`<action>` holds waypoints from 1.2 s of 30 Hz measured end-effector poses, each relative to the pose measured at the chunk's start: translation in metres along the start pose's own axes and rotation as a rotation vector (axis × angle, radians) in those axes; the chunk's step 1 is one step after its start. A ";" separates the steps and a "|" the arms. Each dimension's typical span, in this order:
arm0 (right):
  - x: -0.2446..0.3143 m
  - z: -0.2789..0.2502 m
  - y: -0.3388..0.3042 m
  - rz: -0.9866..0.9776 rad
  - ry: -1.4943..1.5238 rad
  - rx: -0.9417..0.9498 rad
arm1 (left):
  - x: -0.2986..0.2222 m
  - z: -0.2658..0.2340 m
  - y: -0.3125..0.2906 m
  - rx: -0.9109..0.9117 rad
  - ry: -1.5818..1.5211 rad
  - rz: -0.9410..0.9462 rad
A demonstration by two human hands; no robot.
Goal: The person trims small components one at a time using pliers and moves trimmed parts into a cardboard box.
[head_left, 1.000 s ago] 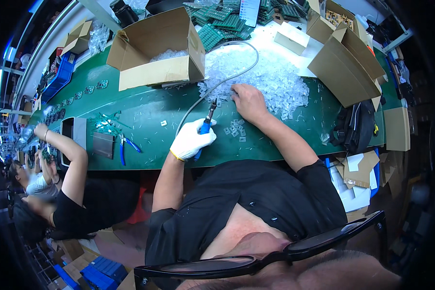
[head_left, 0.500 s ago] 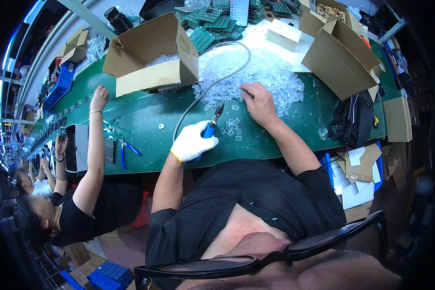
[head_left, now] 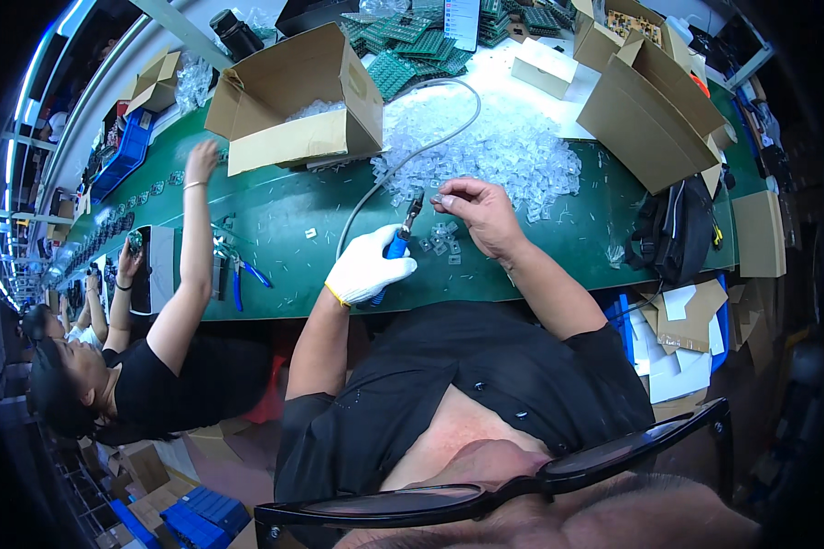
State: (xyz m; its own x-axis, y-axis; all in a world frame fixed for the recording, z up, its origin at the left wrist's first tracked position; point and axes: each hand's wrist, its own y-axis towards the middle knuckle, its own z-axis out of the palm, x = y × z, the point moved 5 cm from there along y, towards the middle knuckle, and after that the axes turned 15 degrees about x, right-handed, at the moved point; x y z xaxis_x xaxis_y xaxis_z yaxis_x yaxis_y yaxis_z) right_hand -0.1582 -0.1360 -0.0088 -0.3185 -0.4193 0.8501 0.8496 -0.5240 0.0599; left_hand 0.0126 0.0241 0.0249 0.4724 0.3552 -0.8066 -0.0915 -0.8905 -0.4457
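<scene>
The right hand (head_left: 487, 220) pinches a translucent piece (head_left: 437, 199) just right of the tip of the blue-handled tool (head_left: 397, 245) the gloved left hand (head_left: 366, 265) grips.

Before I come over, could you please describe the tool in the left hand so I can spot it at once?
On the green workbench, find the loose pile of translucent pieces. Nearer the person, the white-gloved left hand grips the tool. It has one blue grip and a slim dark metal tip, unlike the two-handled blue pliers lying farther left.
</scene>
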 end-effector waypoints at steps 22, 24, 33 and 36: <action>-0.004 0.010 0.003 -0.078 -0.056 -0.031 | -0.002 0.002 -0.003 0.060 -0.030 -0.005; -0.003 0.012 0.002 -0.082 -0.094 -0.043 | -0.005 0.001 -0.004 0.046 -0.025 0.007; 0.003 0.015 0.002 -0.066 -0.190 -0.036 | -0.003 -0.002 -0.003 0.038 0.057 0.015; 0.005 0.013 -0.001 -0.028 -0.272 -0.021 | -0.012 -0.005 -0.010 0.055 0.078 -0.001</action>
State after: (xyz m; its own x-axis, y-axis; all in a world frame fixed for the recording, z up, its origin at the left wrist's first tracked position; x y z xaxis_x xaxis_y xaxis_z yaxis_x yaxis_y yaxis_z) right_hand -0.1555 -0.1278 0.0018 -0.2152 -0.1915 0.9576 0.8323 -0.5489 0.0773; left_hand 0.0128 0.0276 0.0408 0.5389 0.3309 -0.7747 -0.1377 -0.8727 -0.4685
